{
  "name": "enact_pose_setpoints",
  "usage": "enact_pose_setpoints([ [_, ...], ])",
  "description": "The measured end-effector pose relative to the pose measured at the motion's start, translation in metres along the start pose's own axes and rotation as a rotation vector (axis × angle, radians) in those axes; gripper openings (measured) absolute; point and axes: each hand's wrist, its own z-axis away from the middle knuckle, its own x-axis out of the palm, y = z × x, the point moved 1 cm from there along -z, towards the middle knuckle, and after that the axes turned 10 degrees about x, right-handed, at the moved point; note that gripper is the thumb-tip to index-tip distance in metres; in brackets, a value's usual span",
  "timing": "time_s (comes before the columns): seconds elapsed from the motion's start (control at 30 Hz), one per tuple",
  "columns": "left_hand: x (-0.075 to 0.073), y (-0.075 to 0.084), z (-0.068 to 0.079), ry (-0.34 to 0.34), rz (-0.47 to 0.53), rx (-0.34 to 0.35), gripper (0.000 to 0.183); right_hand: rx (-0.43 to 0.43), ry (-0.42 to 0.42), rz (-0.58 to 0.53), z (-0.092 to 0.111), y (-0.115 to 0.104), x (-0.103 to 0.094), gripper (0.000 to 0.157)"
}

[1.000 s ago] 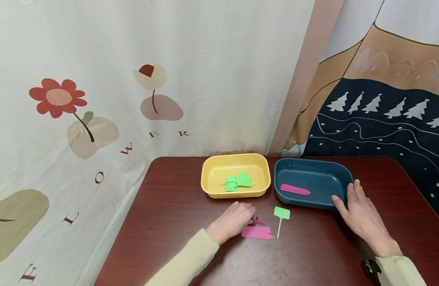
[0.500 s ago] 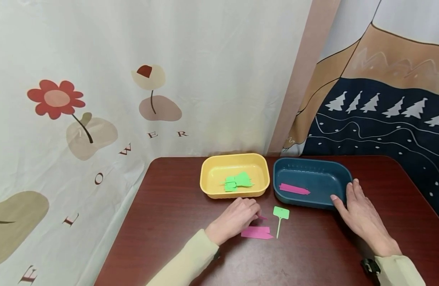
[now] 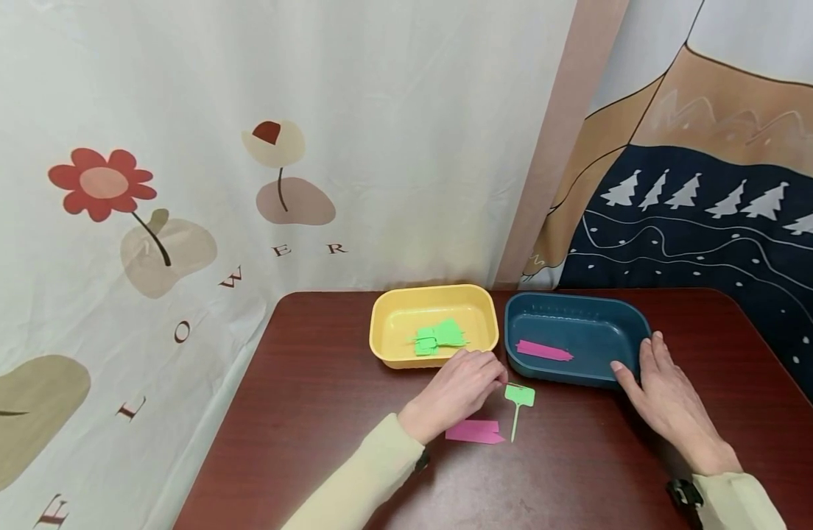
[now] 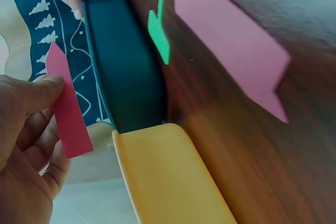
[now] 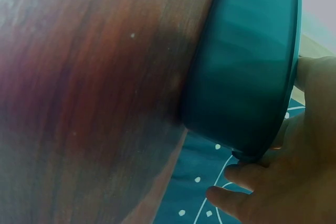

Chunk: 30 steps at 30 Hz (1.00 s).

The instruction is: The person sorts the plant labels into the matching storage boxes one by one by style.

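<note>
My left hand (image 3: 456, 394) pinches a pink pointed plant label (image 4: 69, 106) between thumb and fingers, just in front of the gap between the trays. More pink plant labels (image 3: 474, 432) lie on the table below that hand. Beside them lies a green T-shaped plant label (image 3: 520, 396). The yellow tray (image 3: 386, 305) holds several green labels (image 3: 440, 337). Pink labels (image 3: 544, 350) lie in the dark blue tray (image 3: 605, 313). My right hand (image 3: 674, 401) rests against that tray's right front corner, its thumb at the front rim and its straight fingers along the outer end wall.
Both trays stand side by side near the back edge of the brown table (image 3: 314, 383). A printed curtain (image 3: 413, 147) hangs behind them, and a dark curtain with white trees (image 3: 705, 221) hangs at the right.
My left hand has lifted a pink label off the table and moved right and away from me, toward the blue tray. The right hand has stayed at the tray's corner.
</note>
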Motion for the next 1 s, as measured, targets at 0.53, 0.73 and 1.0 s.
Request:
enact_pose_setpoints([
  [0.53, 0.003, 0.002, -0.048, 0.003, 0.012, -0.014, 0.009, 0.0, -0.002, 0.002, 0.0, 0.0, 0.0, 0.09],
  [0.73, 0.008, 0.0, -0.065, -0.023, 0.023, -0.047, 0.012, -0.002, -0.004, 0.002, 0.001, 0.001, -0.001, 0.09],
  [1.0, 0.02, -0.005, -0.083, -0.023, 0.022, -0.082, 0.015, -0.003, -0.002, 0.001, 0.0, 0.001, 0.0, 0.09],
])
